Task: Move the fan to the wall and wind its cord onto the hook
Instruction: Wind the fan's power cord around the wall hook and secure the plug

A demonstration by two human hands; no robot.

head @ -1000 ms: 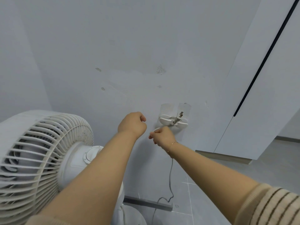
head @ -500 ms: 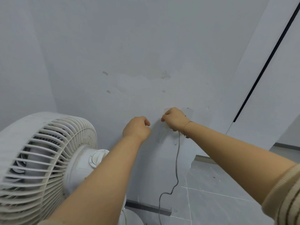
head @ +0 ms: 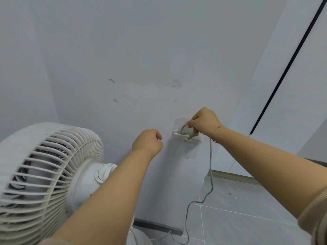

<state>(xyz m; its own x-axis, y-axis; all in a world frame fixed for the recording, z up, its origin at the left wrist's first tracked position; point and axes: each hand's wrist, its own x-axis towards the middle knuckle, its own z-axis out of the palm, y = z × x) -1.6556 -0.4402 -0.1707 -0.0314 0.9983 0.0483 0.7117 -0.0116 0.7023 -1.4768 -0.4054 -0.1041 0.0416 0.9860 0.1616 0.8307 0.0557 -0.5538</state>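
The cord [head: 210, 167] is the thing to watch here. It runs up from the floor by the fan's base, hangs in a slack wavy line along the wall, and reaches the right hand [head: 205, 122], which pinches it between thumb and curled fingers right at the hook [head: 187, 137]. A short arc of cord already bends over the top of the hook just below those fingertips, and the plug seems to sit against the hook's crossbar under the hand, though it's small and I can't tell exactly how it's seated. A thin pale strand also dangles below the hook toward the left hand; can't tell if it's cord or a shadow.

The left hand [head: 147, 141] is curled into a loose fist just beside the hook, apart from it. It might be holding the cord's end, but the view doesn't show anything in it.

The fan [head: 47, 175] looks parked already, its grille close to the wall on the left-arm side, so I'd say the moving part is done and this is early in the winding.

To do this step well, I'd keep light tension on the cord with the pinching fingers so each loop sits snug behind the crossbar instead of sliding off the front. That hook looks stuck on with a clear adhesive pad, so pull along the wall, not outward, or it could peel. Feed the slack up from below a bit at a time so the kinks near the floor don't knot.
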